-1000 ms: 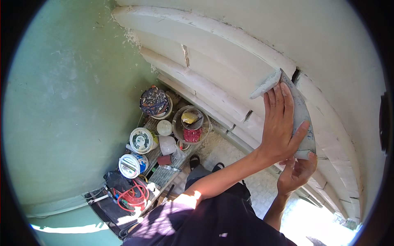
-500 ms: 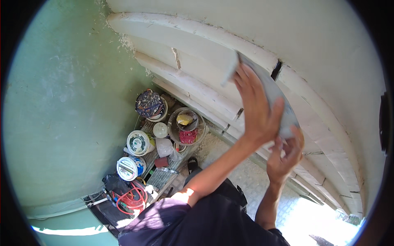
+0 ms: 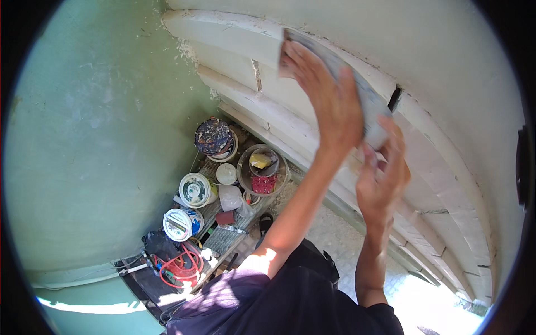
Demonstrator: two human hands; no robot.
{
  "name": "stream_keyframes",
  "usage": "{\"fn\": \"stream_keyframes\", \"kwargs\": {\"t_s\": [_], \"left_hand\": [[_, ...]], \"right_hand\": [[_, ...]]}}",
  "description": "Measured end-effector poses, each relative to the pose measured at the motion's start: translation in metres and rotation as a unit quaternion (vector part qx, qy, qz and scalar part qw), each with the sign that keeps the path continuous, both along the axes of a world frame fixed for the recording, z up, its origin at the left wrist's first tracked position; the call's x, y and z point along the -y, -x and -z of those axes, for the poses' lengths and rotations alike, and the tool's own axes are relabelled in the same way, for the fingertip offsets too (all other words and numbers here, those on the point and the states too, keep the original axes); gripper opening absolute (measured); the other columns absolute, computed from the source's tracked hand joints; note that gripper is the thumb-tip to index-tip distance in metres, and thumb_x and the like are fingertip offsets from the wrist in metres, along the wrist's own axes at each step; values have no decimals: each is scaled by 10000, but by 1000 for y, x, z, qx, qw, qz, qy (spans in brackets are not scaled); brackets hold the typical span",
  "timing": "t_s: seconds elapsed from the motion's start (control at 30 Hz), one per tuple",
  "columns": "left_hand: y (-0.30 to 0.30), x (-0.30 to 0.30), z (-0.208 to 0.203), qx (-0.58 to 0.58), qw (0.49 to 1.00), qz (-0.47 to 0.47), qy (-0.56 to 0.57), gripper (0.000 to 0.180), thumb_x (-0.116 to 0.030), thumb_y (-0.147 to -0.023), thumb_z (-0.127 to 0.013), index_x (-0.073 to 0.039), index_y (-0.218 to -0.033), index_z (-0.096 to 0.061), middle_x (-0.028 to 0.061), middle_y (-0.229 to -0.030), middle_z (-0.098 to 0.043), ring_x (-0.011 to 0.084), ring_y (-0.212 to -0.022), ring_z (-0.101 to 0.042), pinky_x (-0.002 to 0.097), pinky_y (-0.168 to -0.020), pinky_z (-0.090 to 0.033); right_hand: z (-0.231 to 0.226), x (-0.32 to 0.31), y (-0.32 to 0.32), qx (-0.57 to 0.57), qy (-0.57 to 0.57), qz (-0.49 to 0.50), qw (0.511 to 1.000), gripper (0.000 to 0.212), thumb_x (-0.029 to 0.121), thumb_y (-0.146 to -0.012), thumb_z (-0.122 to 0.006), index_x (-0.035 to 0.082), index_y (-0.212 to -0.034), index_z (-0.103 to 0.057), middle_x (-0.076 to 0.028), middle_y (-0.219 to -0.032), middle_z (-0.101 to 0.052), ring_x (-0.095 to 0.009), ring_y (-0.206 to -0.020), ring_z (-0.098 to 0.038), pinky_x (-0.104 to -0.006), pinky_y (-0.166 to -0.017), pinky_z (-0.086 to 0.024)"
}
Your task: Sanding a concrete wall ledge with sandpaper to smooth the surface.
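A grey strip of sandpaper (image 3: 363,96) with a brownish turned end lies slantwise along a curved white moulding (image 3: 234,23) on the wall. My left hand (image 3: 335,106) is on its upper part, fingertips at the brownish end and thumb along the strip. The lower end is pinched between the thumb and fingers of my right hand (image 3: 385,178). Both hands are slightly smeared by motion. The sheet's underside is hidden, so I cannot tell how firmly it touches the moulding.
Lower left stands a plank bench (image 3: 223,241) with lidded buckets (image 3: 195,190), a round tub (image 3: 241,177) holding a yellow sponge (image 3: 259,161) and a red cloth (image 3: 263,184), and a coiled red hose (image 3: 181,268). More mouldings (image 3: 262,111) run below. A green wall (image 3: 100,139) rises at left.
Both hands and the sandpaper have slid up and to the left along the moulding. The bench and wall have shifted slightly to the right in view.
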State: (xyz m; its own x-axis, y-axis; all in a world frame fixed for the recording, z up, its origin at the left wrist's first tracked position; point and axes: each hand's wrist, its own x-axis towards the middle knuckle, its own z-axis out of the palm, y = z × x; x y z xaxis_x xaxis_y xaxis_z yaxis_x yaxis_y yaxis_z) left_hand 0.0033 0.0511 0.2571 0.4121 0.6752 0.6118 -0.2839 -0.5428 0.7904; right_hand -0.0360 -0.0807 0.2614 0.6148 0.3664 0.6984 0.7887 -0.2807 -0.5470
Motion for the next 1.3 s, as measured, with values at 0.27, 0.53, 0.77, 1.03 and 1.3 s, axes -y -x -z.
{"fn": "stream_keyframes", "kwargs": {"t_s": [0.27,0.53,0.77,1.03,1.3], "left_hand": [[-8,24,8,23,999,-48,7,811,-358,-1069,-387,123,-1571,33,350,-1649,48,526,-1527,77,584,-1223,37],[-9,11,9,11,999,-43,13,806,-335,-1063,-404,91,-1585,39,328,-1660,44,527,-1528,48,591,-1224,12],[-24,-115,1,37,987,-132,80,736,-323,-1089,-355,76,-1595,3,305,-1671,21,489,-1543,24,542,-1247,-5],[-24,-86,15,71,987,-144,31,713,-287,-1089,-385,100,-1585,-50,314,-1667,8,516,-1534,25,567,-1238,-13],[-25,-57,42,185,976,-100,-49,597,18,-978,-522,98,-1538,-333,305,-1665,-129,550,-1525,-13,650,-1195,-96]], "right_hand": [[8,13,1,-94,-26,60,993,551,-184,-822,-566,26,-1331,-589,-132,-1280,-675,-227,-873,-702,-322,-643,-556],[9,3,-1,-51,-2,39,998,550,-121,-918,-549,34,-1441,-476,-137,-1043,-684,-163,-834,-674,-258,-610,-517],[-25,-95,-2,-57,40,-46,997,533,-112,-905,-582,86,-1397,-524,-122,-974,-655,-176,-746,-653,-282,-653,-535],[-19,-77,-10,-97,16,57,993,355,-20,-874,-722,13,-1214,-622,-128,-1112,-718,-154,-771,-686,-284,-669,-564],[-15,-79,-5,0,38,84,996,342,-53,-928,-634,-22,-1269,-638,-148,-1252,-684,-218,-875,-706,-293,-714,-558]]}}
